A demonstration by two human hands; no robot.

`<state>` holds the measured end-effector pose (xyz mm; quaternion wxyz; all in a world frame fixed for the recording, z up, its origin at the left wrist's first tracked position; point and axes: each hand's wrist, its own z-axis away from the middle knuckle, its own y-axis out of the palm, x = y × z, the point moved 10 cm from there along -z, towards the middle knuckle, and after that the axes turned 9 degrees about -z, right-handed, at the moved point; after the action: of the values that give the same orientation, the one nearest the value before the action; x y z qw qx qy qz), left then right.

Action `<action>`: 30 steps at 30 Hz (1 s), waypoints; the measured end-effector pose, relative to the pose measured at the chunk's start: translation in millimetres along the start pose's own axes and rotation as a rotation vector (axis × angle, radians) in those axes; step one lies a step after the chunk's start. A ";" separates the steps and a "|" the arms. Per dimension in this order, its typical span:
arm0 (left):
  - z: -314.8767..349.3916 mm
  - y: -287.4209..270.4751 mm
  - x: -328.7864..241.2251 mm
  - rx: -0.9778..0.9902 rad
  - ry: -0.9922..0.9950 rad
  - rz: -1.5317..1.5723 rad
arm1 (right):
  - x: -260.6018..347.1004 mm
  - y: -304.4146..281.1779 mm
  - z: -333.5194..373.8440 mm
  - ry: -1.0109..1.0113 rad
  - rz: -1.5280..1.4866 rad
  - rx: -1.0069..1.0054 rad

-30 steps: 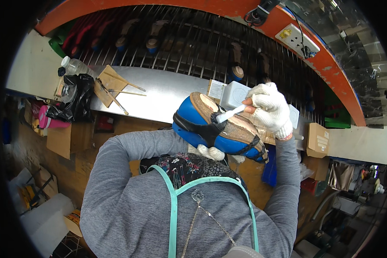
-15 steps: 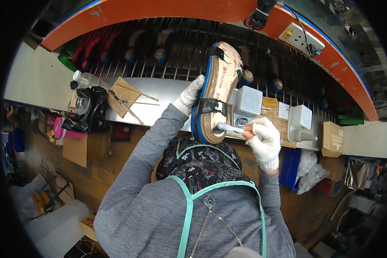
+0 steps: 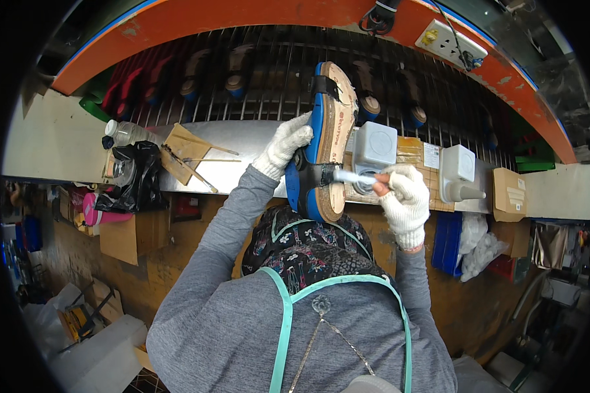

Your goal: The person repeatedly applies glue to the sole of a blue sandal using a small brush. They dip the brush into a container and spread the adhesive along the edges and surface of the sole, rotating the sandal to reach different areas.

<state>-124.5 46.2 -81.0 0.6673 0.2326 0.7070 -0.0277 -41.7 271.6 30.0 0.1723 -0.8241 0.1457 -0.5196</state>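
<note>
In the head view, the left hand (image 3: pixel 287 144), in a white glove, holds the shoe (image 3: pixel 335 131) by its side at 9 o'clock; its fingers are bent in against the blue edge, part of them hidden behind it, so how tightly they close I cannot tell; the shoe, a blue form with a tan and brown sole, sits at about 1 o'clock from the middle of the view, long axis from 12 to 6, sole face turned up; a black strap (image 3: pixel 320 175) crosses its lower half.

The right hand (image 3: pixel 405 203), in a white glove that leaves fingertips bare, is at 4 o'clock from the shoe; thumb and fingers are pinched closed on a pale brush (image 3: pixel 360 178), which points to 9 o'clock; its blurred tip is at the strap's right end, whether touching I cannot tell.

Around the shoe, a boxy white container (image 3: pixel 376 143) stands just beside it at 3 o'clock; farther out that way, a second white container (image 3: pixel 457 164) with a nozzle, then a cardboard box (image 3: pixel 508 194); at 9 o'clock, a brown board (image 3: pixel 185 147) with thin sticks on it lies on the metal table (image 3: pixel 233 136), a black plastic bag (image 3: pixel 137 170) beyond; at 12 o'clock, a dark rack (image 3: pixel 275 72) of rods; near 2 o'clock, a socket strip (image 3: pixel 451 44) on an orange beam (image 3: pixel 210 21).
</note>
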 end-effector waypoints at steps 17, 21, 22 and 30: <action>-6.8 14.8 16.5 0.116 -0.079 0.225 | 6.0 -11.8 -56.3 -0.144 -0.021 -0.068; -9.8 17.9 24.0 0.164 -0.188 0.275 | 2.7 -24.1 -102.3 -0.137 -0.009 -0.074; -8.9 12.2 32.2 0.102 -0.247 0.277 | -1.0 -27.8 -107.5 -0.098 -0.009 -0.085; 4.3 12.9 43.6 0.165 -0.187 0.511 | 30.2 -10.1 -52.9 -0.244 0.415 -0.397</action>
<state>-115.8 68.9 -119.7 0.6938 0.4531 0.5562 0.0628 -76.4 261.1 80.0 0.1267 -0.8504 0.3878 -0.3321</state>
